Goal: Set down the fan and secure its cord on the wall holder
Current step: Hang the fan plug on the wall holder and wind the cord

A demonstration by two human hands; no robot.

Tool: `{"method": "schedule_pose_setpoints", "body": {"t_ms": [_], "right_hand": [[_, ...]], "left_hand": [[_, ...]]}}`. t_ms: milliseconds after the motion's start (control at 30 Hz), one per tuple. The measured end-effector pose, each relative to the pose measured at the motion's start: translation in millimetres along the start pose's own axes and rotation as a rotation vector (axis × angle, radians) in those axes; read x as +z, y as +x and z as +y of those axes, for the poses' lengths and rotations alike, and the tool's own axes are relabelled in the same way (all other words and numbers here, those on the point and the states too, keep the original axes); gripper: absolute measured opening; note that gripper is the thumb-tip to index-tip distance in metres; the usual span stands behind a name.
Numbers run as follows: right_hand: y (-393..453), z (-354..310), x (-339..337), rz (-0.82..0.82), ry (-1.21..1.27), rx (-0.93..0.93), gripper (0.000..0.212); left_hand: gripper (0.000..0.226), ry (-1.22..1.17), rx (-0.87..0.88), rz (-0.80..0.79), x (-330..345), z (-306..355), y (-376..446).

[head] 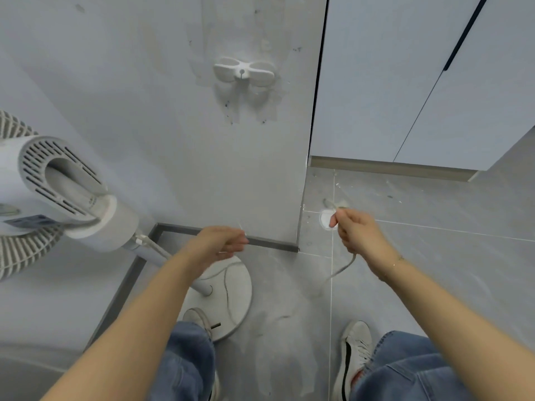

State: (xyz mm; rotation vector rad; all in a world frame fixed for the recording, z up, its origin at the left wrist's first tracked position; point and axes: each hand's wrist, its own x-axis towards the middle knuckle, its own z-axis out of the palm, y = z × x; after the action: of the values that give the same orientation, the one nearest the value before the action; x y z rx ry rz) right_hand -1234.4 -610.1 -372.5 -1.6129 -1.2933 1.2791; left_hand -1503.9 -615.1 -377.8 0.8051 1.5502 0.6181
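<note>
White pedestal fan (66, 195) down — our right hand (357, 231) pinches its thin grey cord (343, 267), left hand (221, 241) closed, contents unclear; keep slack, loop onto white wall holder (244, 71).

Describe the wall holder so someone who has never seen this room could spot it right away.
Start at the pale grey wall straight ahead, just left of the dark vertical edge where the cabinet doors begin. High on it, above both hands, sits the wall holder: a small white bracket shaped like a bow, two rounded loops either side of a central slot. Smudged patching surrounds it, and it is the only fitting on that wall.
</note>
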Motion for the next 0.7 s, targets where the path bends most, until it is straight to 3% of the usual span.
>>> {"method": "schedule_pose_setpoints", "body": {"t_ms": [100, 200, 433, 567, 700], "right_hand": [[-11, -5, 13, -0.130, -0.234, -0.160, 0.032], [-21, -8, 21, -0.250, -0.300, -0.224, 0.032], [-26, -3, 37, -0.462, -0.368, -0.259, 0.032], [-28, 6, 45, -0.563, -0.504, -0.238, 0.030], [-25, 14, 46, -0.573, -0.562, -0.191, 0.030]], "left_hand": [[0.033, -0.196, -0.173, -0.240, 14, 1, -1], [0.045, -0.356, -0.269, -0.397, 23, 2, 1], [0.033, -0.893, -0.250, -0.368, 28, 9, 4], [0.026, -0.938, -0.126, -0.305, 30, 12, 6], [0.022, -0.886, 0.054, -0.102, 24, 20, 11]]}}
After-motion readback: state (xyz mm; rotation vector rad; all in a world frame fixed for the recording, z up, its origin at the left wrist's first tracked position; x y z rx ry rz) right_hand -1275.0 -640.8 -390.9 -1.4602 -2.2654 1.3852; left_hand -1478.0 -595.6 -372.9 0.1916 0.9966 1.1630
